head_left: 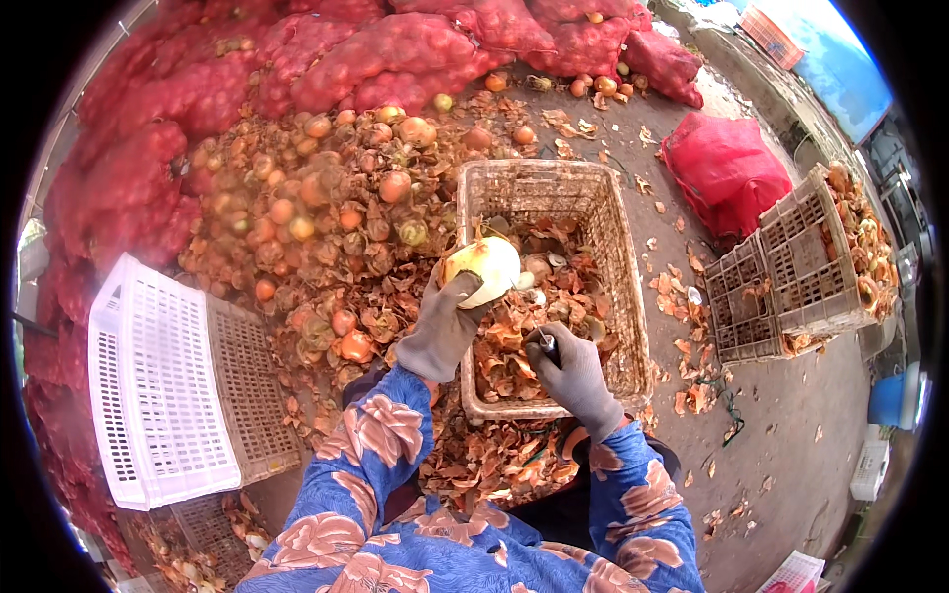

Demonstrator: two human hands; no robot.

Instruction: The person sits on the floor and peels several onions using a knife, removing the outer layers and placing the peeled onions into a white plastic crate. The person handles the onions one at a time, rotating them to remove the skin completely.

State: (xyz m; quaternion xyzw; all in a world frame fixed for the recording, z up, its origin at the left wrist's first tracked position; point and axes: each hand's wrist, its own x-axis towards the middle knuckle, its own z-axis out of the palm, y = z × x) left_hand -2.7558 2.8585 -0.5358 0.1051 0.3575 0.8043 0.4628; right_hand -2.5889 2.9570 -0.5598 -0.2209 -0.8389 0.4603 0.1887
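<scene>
My left hand (pixel 442 326), in a grey glove, is closed on a pale, mostly peeled onion (pixel 486 265), held over the left part of a dirty plastic crate (pixel 625 296). My right hand (pixel 568 371), also gloved, grips a small tool with a dark handle (pixel 549 344), apparently a knife; its blade is hard to make out. Loose papery skins (pixel 519 316) and some onion scraps lie inside the crate below both hands.
Red mesh sacks (pixel 395 59) line the back and left, beside heaped onions (pixel 316 188). White and brown crates (pixel 148 385) stand left. Stacked crates of skins (pixel 811 257) stand right, below a pink sack (pixel 722 168). A blue bucket (pixel 890 395) is at far right.
</scene>
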